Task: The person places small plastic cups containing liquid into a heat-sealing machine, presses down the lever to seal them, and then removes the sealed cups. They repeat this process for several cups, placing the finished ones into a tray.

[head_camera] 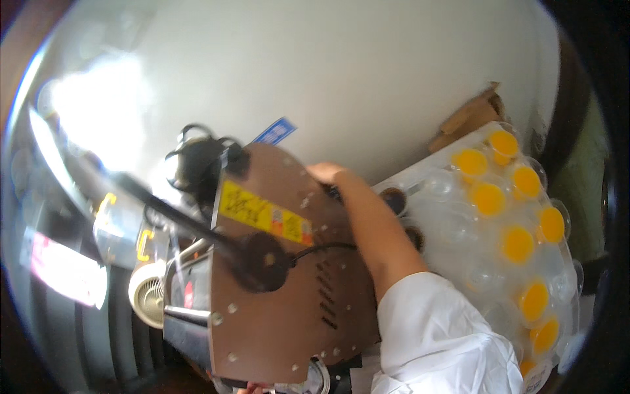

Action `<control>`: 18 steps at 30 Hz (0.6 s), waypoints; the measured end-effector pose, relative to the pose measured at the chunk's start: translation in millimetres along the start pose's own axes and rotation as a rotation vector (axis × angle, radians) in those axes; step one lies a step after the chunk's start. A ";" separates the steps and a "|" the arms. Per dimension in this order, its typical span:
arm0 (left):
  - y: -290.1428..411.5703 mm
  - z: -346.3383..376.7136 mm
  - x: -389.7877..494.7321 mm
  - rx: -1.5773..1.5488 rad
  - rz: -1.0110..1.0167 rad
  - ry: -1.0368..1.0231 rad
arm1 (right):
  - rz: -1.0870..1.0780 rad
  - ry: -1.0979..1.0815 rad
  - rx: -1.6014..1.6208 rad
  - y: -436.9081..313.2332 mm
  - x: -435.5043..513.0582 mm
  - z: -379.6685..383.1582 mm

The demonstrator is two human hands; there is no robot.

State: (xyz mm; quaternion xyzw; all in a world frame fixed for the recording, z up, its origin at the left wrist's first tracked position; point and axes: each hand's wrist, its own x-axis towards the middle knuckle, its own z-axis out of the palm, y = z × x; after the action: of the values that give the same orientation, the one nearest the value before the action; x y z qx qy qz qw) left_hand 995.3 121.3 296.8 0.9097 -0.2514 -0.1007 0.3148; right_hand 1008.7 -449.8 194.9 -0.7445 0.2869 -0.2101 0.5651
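Observation:
A machine with a brown metal side panel [290, 315] stands before me, bearing a yellow label [261, 212] with writing and several rivets and vent slots. On its side a black lever arm [182, 212] runs from a round black hub up to the left. My right hand [326, 173] reaches past the machine's far upper edge, touching or close to it; its fingertips are hidden, so its grip does not show. Only a bit of my left hand [252, 389] shows under the machine at the bottom edge, beside a rounded shiny part [319, 377]. What it holds cannot be made out.
Clear plastic cups [462, 231], several with yellow round ends, crowd the right side. Torn cardboard [467, 118] lies behind them by a pale wall [344, 74]. At left are a shiny metal vessel [192, 162], a clear container [118, 226] with yellow clasps and a beige fan-like object [147, 295].

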 end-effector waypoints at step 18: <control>10.0 5.5 -4.7 -0.662 0.160 -0.179 | 0.151 0.073 0.131 78.9 -73.3 -97.8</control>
State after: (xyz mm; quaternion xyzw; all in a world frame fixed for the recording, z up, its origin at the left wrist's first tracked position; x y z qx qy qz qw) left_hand 985.6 114.1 298.9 0.7234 -0.3022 -0.2309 0.5762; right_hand 876.7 -487.1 146.5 -0.6742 0.3481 -0.2123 0.6158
